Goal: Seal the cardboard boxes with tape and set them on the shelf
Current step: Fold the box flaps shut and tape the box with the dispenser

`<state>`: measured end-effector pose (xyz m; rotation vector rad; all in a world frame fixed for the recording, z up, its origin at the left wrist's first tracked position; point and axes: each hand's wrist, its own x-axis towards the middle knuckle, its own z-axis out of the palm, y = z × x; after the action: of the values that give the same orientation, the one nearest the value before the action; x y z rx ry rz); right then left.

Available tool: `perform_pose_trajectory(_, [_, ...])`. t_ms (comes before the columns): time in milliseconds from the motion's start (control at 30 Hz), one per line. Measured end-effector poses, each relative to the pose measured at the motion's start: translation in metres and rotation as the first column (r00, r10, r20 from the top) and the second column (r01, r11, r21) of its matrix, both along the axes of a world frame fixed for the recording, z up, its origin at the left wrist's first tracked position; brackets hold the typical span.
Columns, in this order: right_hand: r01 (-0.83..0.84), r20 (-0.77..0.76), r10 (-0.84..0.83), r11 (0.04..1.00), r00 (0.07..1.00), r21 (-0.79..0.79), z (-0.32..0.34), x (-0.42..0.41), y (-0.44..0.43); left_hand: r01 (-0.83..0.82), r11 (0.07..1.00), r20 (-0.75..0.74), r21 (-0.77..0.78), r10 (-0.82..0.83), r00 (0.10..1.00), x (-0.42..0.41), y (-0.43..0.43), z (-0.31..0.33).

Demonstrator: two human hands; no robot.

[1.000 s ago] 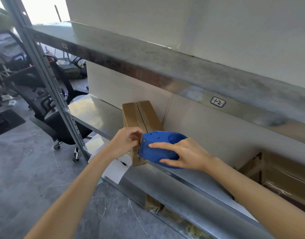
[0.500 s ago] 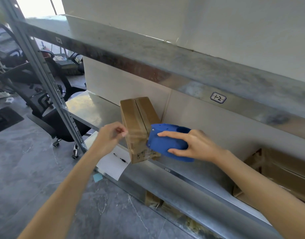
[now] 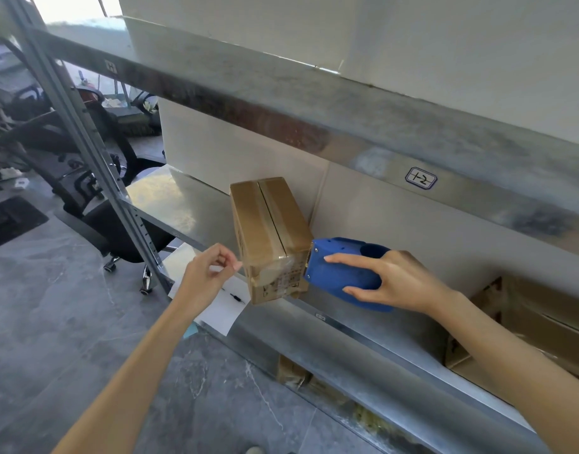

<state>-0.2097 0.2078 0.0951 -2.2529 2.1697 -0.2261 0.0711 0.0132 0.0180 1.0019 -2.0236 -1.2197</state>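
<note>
A small brown cardboard box (image 3: 271, 217) stands on the middle metal shelf (image 3: 183, 204) with its front over the shelf's edge. Clear tape runs along its top seam and shines across the front face. My right hand (image 3: 399, 280) grips a blue tape dispenser (image 3: 340, 273), whose toothed end is against the box's front right corner. My left hand (image 3: 206, 276) is just left of the box, thumb and forefinger pinched together at the box's front left edge, seemingly on the clear tape's end.
An upper shelf (image 3: 314, 119) with a "1-2" label (image 3: 420, 178) overhangs the box. A slanted steel post (image 3: 95, 152) stands left, a black office chair (image 3: 118, 231) behind it. White paper (image 3: 222, 309) lies below the box. Larger cardboard boxes (image 3: 537, 322) sit at right.
My right hand carried the dispenser from the box's front face round to its right corner. My left hand left the front face, drew back left, and now pinches at the left edge.
</note>
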Motion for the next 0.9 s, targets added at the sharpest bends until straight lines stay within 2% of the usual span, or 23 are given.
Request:
perform_pose_trajectory(233, [0.011, -0.049, -0.010, 0.999, 0.999, 0.037, 0.001, 0.000, 0.001, 0.049, 0.998, -0.026, -0.027, -0.049, 0.998, -0.001, -0.003, -0.010])
perform_pose_trajectory(500, [0.031, -0.064, -0.028, 0.998, 0.998, 0.052, 0.003, 0.000, -0.003, 0.076, 0.985, -0.027, -0.155, -0.081, 0.996, -0.006, -0.006, -0.027])
perform_pose_trajectory(900, [0.046, -0.064, -0.045, 0.999, 0.997, 0.027, -0.001, 0.003, -0.008, -0.159, 0.935, -0.175, -0.317, 0.107, 0.979, -0.029, 0.005, -0.051])
